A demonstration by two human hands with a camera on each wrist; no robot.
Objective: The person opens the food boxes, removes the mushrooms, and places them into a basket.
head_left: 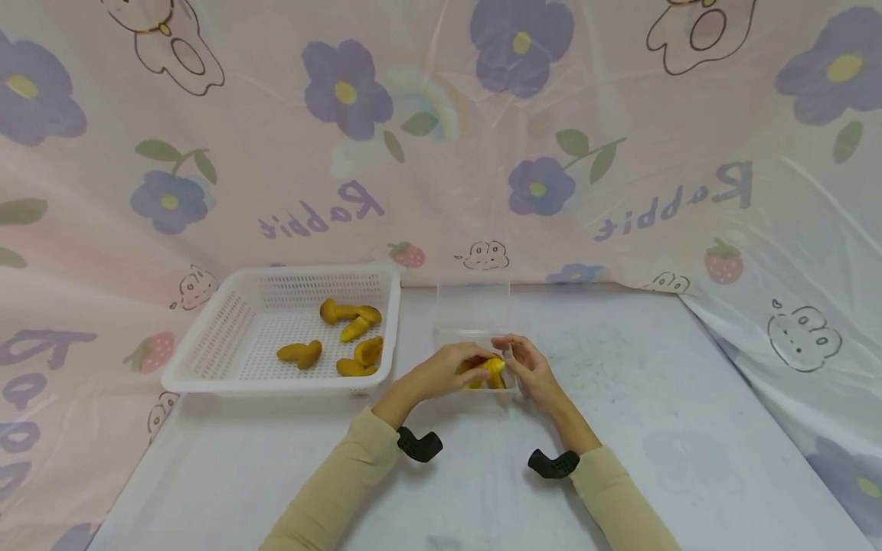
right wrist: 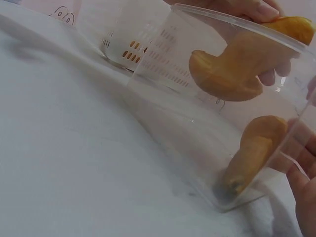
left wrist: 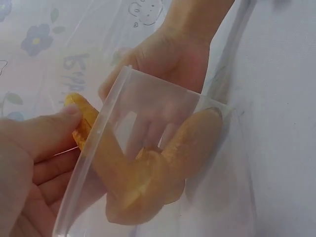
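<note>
A yellow-brown mushroom (left wrist: 88, 118) is pinched between the thumb and fingers of my left hand (head_left: 441, 373). Its cap hangs inside a clear plastic box (right wrist: 163, 106), while the stem end sticks out above the rim. Lower in the box, another mushroom (right wrist: 256, 153) leans against the wall near the bottom corner. My right hand (head_left: 539, 380) holds the box at its right side, fingers bent against the wall; in the left wrist view they show blurred through the plastic. Behind the box its transparent lid (head_left: 473, 302) stands raised.
Left of the box stands a white perforated basket (head_left: 201, 329), with several mushrooms (head_left: 300, 353) lying toward its right side. A white cloth covers the table (head_left: 620, 428). Behind hangs a printed curtain (head_left: 441, 176). Each wrist carries a black device (head_left: 420, 445).
</note>
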